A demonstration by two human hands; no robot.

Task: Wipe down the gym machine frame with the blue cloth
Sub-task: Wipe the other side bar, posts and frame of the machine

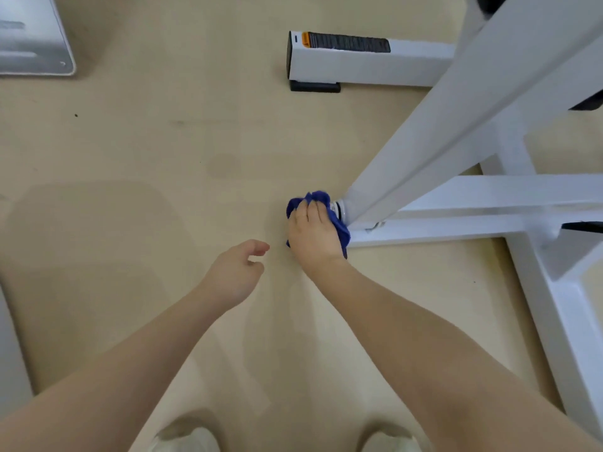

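The white gym machine frame (456,132) fills the right side, with a slanted beam running down to a floor bar. My right hand (313,233) holds the bunched blue cloth (341,228) against the end of that floor bar, just below the beam's foot. The cloth shows around my fingers and along the right edge of my hand. My left hand (238,272) hovers over the floor to the left of it, fingers loosely curled, holding nothing.
Another white frame leg (359,60) with a black end cap and an orange-and-black label lies on the beige floor further back. A grey metal plate (32,37) sits at the top left. My two shoes (186,438) show at the bottom edge.
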